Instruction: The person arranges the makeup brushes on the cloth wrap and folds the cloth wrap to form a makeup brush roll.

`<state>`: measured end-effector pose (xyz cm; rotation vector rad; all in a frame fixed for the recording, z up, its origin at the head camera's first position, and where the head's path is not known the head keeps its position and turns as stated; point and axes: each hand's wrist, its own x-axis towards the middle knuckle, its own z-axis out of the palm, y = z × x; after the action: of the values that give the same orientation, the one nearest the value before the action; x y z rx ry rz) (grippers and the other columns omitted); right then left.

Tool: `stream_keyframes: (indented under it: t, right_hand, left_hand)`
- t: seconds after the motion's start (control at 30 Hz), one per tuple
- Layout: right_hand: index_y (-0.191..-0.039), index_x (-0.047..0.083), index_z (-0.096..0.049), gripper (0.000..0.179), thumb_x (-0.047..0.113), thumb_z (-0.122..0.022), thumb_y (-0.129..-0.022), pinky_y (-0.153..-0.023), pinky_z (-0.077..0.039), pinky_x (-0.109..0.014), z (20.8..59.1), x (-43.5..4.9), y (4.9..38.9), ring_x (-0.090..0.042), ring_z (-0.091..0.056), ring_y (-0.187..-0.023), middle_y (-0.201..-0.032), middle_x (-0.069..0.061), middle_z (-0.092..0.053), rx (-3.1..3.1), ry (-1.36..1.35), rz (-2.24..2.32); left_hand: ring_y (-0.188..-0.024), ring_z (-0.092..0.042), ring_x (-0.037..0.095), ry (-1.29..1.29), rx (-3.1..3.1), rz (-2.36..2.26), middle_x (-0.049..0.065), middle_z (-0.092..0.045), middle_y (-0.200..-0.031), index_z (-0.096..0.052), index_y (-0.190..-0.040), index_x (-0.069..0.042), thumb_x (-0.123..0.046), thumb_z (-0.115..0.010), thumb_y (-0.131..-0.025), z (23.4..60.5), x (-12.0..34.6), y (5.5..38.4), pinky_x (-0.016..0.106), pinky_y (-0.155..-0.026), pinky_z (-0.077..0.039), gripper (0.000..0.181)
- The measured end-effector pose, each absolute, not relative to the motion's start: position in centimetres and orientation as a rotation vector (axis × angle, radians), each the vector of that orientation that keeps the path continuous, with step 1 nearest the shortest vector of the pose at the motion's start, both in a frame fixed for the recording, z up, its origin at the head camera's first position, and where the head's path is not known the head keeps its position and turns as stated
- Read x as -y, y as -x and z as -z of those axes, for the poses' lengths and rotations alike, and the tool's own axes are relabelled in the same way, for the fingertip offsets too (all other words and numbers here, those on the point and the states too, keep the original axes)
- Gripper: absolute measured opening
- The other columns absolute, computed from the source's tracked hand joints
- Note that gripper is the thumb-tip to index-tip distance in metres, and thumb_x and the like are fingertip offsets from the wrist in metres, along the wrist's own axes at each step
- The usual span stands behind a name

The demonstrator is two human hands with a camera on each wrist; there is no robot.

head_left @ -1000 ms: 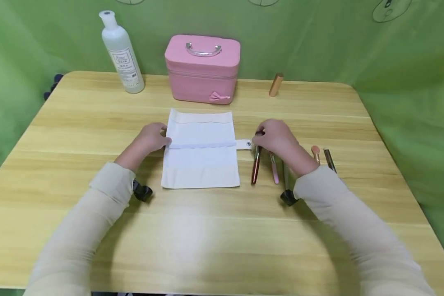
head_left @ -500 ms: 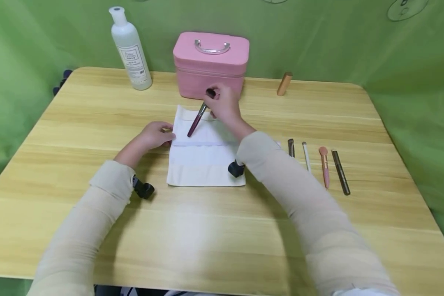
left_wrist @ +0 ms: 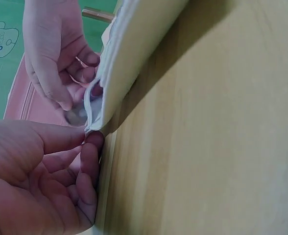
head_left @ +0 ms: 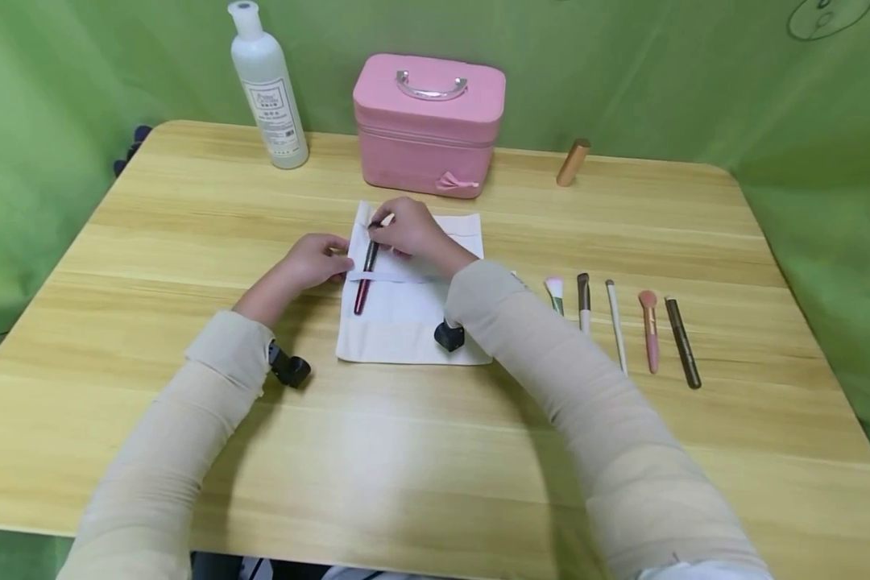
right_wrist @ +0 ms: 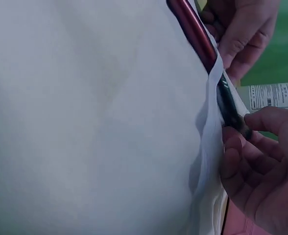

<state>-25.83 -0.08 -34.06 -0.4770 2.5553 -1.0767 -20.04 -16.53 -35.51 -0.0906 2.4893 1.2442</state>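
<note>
Right hand point(head_left: 408, 229) pinches the red-handled brush point(head_left: 369, 259) by its bristle end in the head view; likely light and stiff with a slick handle, it seems best gripped just below the bristles. From the fingertips it points toward the white roll's point(head_left: 413, 342) near edge. Left wrist view: the left hand point(left_wrist: 38, 181) pinches the roll's edge. Right wrist view: 1 band point(right_wrist: 212, 95) crosses the brush.

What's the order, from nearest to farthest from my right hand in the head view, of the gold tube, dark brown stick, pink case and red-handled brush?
1. Red-handled brush, pinched near its top end by your right hand.
2. Pink case, just beyond the hand.
3. Gold tube, at the back right.
4. Dark brown stick, farthest out to the right.
</note>
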Motion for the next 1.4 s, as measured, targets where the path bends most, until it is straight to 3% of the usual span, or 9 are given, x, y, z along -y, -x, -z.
stream_keyframes:
  t: [0.23,0.43,0.73,1.07,1.4]
  right_hand:
    - [-0.090,0.007,-0.068,0.012,0.016,-0.068,-0.082,-0.042,-0.035,-0.019,34.3,0.8,24.8,-0.007,-0.041,-0.045,-0.071,-0.004,-0.062,-2.507,0.471,1.032]
    - [-0.085,0.008,-0.068,0.008,0.015,-0.068,-0.083,-0.045,-0.036,-0.019,34.3,0.9,24.2,-0.008,-0.044,-0.050,-0.071,-0.002,-0.064,-2.511,0.509,0.997]
    - [-0.107,0.008,-0.064,0.021,0.011,-0.060,-0.086,-0.050,-0.040,-0.022,33.7,-0.6,24.0,-0.012,-0.051,-0.056,-0.075,-0.004,-0.061,-2.559,0.578,1.003]
    - [-0.105,0.007,-0.065,0.019,0.014,-0.056,-0.090,-0.063,-0.044,-0.028,31.8,-7.1,23.7,-0.017,-0.052,-0.073,-0.082,-0.005,-0.059,-2.712,0.675,0.868]
    - [-0.100,0.008,-0.066,0.018,0.016,-0.055,-0.088,-0.056,-0.042,-0.032,31.8,-16.4,21.4,-0.019,-0.050,-0.064,-0.074,-0.005,-0.059,-2.836,0.527,0.602]
  left_hand:
    - [-0.073,-0.057,0.016,0.072,-2.503,-1.226,0.019,-0.061,-0.097,-0.051,-0.126,0.004,-0.010,-0.054,-0.092,35.6,16.5,20.1,0.027,-0.068,-0.046,0.037]
    - [-0.072,-0.057,0.015,0.084,-2.493,-1.227,0.015,-0.061,-0.092,-0.051,-0.126,0.003,-0.011,-0.055,-0.092,35.5,16.5,20.0,0.027,-0.068,-0.046,0.037]
    - [-0.074,-0.057,0.017,0.074,-2.485,-1.233,0.014,-0.059,-0.092,-0.051,-0.126,0.003,-0.012,-0.055,-0.092,35.4,16.4,19.9,0.027,-0.069,-0.046,0.037]
    - [-0.081,-0.056,0.020,0.046,-2.478,-1.190,0.015,-0.057,-0.097,-0.049,-0.129,0.000,-0.016,-0.055,-0.093,35.6,16.6,20.0,0.031,-0.074,-0.046,0.040]
    - [-0.081,-0.053,0.021,0.047,-2.442,-1.175,0.013,-0.055,-0.094,-0.047,-0.131,-0.002,-0.018,-0.054,-0.093,35.2,16.9,19.8,0.032,-0.075,-0.044,0.041]
